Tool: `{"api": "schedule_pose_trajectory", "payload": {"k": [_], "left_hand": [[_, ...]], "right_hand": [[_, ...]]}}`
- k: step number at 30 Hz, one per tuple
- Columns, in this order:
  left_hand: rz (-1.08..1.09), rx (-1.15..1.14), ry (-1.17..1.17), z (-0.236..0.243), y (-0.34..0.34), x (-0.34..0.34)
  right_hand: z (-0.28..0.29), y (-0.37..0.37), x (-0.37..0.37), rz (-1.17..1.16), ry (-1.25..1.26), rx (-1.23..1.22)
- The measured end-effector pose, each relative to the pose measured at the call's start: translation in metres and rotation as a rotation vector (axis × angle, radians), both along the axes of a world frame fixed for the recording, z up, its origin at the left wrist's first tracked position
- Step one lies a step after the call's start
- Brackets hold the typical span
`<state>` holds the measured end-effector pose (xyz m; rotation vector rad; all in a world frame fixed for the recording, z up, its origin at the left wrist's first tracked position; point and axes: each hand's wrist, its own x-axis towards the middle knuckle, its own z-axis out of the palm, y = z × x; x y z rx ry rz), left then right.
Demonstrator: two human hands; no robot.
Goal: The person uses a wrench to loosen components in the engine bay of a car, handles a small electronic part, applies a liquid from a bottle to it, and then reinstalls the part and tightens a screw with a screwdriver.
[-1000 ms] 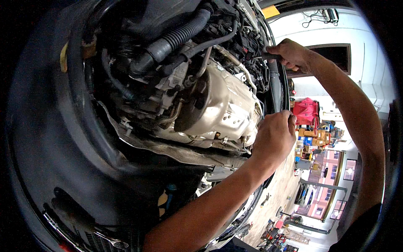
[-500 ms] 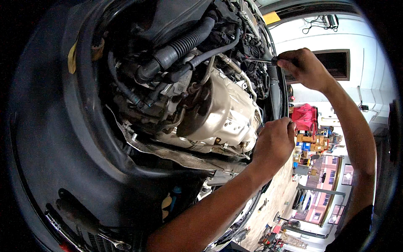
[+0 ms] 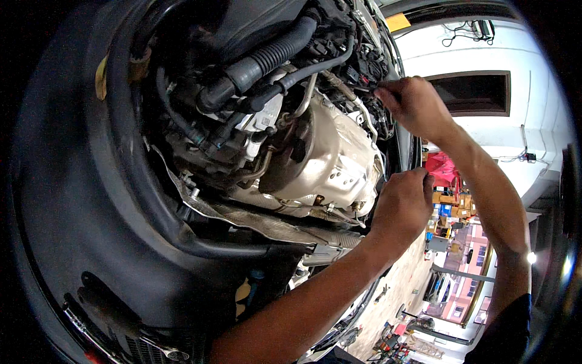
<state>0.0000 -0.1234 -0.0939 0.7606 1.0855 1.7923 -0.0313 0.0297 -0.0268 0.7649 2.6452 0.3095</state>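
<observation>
Seen from beside the car, the dark wiring and connectors (image 3: 362, 62), jointed plastic pieces and thin cables, lie along the upper right edge of the engine bay. Just below them sits a heat shield (image 3: 348, 155) of satin, pale metal, rounded like a barrel and pierced by small holes. One ribbed black hose (image 3: 267, 62), elbowed at its lower end, and one thinner smooth hose (image 3: 318, 68) run above it; a crumpled metal lip (image 3: 242, 219) borders it below.

Two bare hands are present. The right hand (image 3: 418, 108) reaches in from the right, elbow bent, wrist raised, thumb and fingers drawn together at the connectors; what they hold cannot be told. The left hand (image 3: 401, 203), back upward, is curled at the bay's right edge; its grip and contents are hidden.

Two chromed tools, a ratchet (image 3: 174, 353) and a bar (image 3: 90, 330), lie at the lower left corner of the smooth dark panel (image 3: 73, 200). Farther off hangs one red cloth (image 3: 442, 168).
</observation>
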Motion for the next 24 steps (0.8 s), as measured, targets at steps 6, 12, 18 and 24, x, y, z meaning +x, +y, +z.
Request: {"api": "schedule_pose_trajectory", "payload": {"k": [6, 12, 18, 24], "left_hand": [[0.061, 0.004, 0.024, -0.003, 0.000, 0.001], [0.023, -0.011, 0.020, 0.000, 0.000, -0.002], [0.113, 0.052, 0.009, 0.003, 0.002, -0.006], [0.054, 0.140, -0.146, -0.001, 0.009, -0.011]], "right_hand": [[0.008, 0.014, -0.027, 0.133, -0.067, -0.007], [0.009, 0.017, -0.048, 0.122, -0.113, -0.044], [0.004, 0.012, -0.059, 0.199, -0.028, 0.051], [0.003, 0.023, -0.032, -0.061, -0.042, -0.057]]}}
